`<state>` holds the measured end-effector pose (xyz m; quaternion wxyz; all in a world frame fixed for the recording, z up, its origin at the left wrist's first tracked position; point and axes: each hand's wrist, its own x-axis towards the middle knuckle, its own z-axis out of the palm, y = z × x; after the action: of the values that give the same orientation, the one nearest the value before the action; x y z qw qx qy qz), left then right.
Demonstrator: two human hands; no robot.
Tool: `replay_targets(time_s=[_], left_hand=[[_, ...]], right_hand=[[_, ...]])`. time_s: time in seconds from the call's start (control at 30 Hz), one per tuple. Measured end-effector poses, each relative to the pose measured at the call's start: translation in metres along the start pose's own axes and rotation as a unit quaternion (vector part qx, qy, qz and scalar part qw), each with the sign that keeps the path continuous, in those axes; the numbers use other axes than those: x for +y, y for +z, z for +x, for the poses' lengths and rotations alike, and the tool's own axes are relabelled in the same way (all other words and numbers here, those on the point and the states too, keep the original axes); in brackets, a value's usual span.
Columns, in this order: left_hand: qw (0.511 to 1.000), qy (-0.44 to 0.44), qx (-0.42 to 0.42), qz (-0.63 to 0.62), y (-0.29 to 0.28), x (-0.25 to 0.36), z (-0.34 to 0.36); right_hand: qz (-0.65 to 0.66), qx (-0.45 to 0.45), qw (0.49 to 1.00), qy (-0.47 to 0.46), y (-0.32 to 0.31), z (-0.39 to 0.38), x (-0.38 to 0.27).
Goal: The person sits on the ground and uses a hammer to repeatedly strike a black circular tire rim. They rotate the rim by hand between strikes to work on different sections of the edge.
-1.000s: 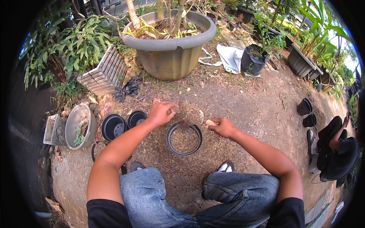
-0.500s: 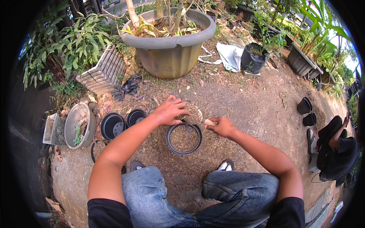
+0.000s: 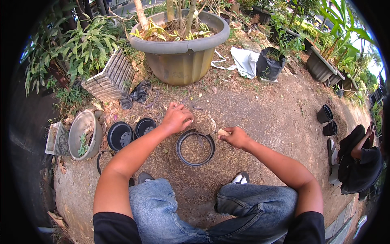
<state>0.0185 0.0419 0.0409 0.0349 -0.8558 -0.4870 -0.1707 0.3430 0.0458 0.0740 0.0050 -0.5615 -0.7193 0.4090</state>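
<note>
A round black plastic pot (image 3: 179, 155) stands on the ground between my feet, filled with brownish loose material. A dark, leaf-like strip (image 3: 200, 142) lies over its far inner edge. My left hand (image 3: 177, 118) hovers just beyond the pot's far left rim, fingers loosely bent and apart, with nothing visible in them. To the right of the pot, my right hand (image 3: 237, 137) is closed round a short, pale wooden handle (image 3: 223, 132); the rest of that tool is hard to make out. Close beyond the rim is a small whitish curved piece (image 3: 213, 123).
Black pots (image 3: 120, 136) and a shallow grey bowl planter (image 3: 97, 140) stand at left. A large planter (image 3: 178, 65) with stems fills the far side, beside a white sheet (image 3: 245, 61) and a black plant bag (image 3: 269, 65). At right, a crouching person (image 3: 361, 166) is near two small black pots (image 3: 324, 114).
My left hand has drawn back a little to the left, its fingers more bent. My right hand has barely shifted, still gripping the handle. The person at right has moved their hands slightly.
</note>
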Motion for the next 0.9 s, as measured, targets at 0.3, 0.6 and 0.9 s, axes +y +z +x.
replay_targets(time_s=[0.3, 0.6, 0.9], left_hand=[[0.995, -0.090, 0.002, -0.032, -0.012, 0.022, 0.010], [0.994, -0.100, 0.017, -0.050, 0.004, 0.048, 0.021], [0.982, -0.185, 0.024, -0.020, -0.002, -0.003, -0.009]], right_hand=[[-0.012, 0.012, 1.000, -0.011, 0.003, 0.004, 0.005], [-0.041, 0.029, 0.998, -0.040, 0.005, 0.003, 0.004], [-0.053, 0.054, 0.996, -0.050, -0.001, 0.008, 0.014]])
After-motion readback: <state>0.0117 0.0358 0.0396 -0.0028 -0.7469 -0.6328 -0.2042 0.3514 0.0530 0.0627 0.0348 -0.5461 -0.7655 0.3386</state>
